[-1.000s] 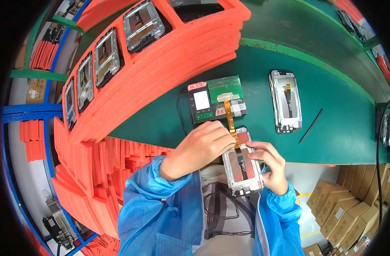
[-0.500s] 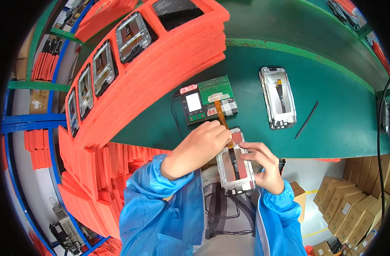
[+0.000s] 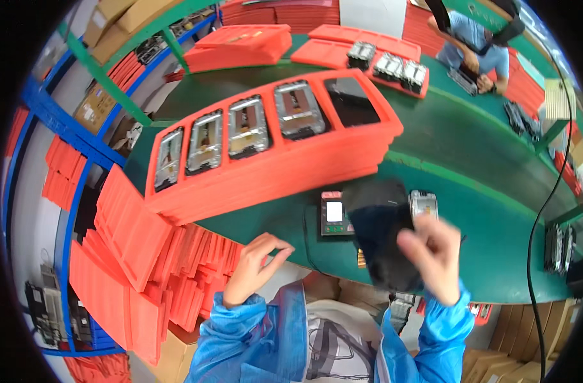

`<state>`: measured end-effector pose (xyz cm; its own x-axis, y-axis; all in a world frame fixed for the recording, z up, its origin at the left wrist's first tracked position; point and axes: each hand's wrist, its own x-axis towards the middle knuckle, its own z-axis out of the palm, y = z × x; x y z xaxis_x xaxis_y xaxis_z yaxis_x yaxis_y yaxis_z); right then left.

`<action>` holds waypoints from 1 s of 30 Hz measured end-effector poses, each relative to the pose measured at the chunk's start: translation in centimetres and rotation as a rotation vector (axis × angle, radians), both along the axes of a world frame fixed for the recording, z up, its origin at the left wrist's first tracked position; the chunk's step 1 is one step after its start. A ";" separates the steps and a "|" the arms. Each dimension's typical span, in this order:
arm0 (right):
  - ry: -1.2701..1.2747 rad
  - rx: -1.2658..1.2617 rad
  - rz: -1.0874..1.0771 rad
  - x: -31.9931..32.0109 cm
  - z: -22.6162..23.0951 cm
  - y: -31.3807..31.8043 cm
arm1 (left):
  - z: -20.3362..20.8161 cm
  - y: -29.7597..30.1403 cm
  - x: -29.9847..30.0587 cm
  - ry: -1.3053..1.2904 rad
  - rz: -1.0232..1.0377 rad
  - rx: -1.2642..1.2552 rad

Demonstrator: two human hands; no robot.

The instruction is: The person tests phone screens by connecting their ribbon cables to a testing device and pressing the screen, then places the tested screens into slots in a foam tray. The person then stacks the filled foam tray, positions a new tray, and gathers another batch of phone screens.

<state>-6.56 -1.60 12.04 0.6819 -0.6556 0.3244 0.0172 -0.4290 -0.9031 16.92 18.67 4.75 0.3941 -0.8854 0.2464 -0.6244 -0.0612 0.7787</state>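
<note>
My right hand (image 3: 435, 252), smeared by motion, grips a dark phone screen panel (image 3: 387, 249) at its right edge. The panel is tilted above the table, its black side showing and its outline blurred. Behind it, a small test box (image 3: 333, 214) with a lit white display is partly covered. A short piece of an orange ribbon cable (image 3: 361, 258) shows at the panel's left edge. My left hand (image 3: 258, 265) is at the table's front edge, empty, fingers loosely bent and thumb apart. Beyond my right hand lies a silver phone frame (image 3: 424, 203), partly hidden.
A tall stack of red foam trays (image 3: 272, 156) stands at the back left, its top tray holding several phone frames and a black panel. More red foam sheets (image 3: 138, 255) lean at the left. A black cable (image 3: 547, 217) hangs at the right. A co-worker (image 3: 473, 57) sits across.
My left hand has let go of the phone panel and moved left. The panel, frame side up before, now shows its black side in my right hand. The view has tilted up.
</note>
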 end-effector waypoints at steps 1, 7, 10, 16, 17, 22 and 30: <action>0.109 0.024 -0.038 2.2 2.8 -1.3 | 0.0 0.7 0.3 -0.011 0.036 -0.024; 0.095 -0.776 -0.270 17.7 4.8 -11.6 | -0.6 8.1 2.5 -0.009 0.365 -0.054; 0.327 -1.043 -0.304 21.5 3.7 -16.2 | -1.3 9.8 3.7 0.027 0.474 -0.083; 0.466 -1.161 -0.311 25.2 0.4 -13.7 | -1.6 11.6 6.0 0.031 0.598 -0.141; 0.535 -1.094 -0.307 25.1 0.3 -13.3 | -1.7 11.4 6.5 -0.013 0.593 -0.184; 0.406 -0.886 -0.293 24.9 0.7 -9.8 | -2.0 10.3 9.4 -0.041 0.653 -0.350; 0.342 -0.698 -0.044 25.4 -0.5 -7.0 | -1.7 7.3 11.8 -0.171 0.769 -0.531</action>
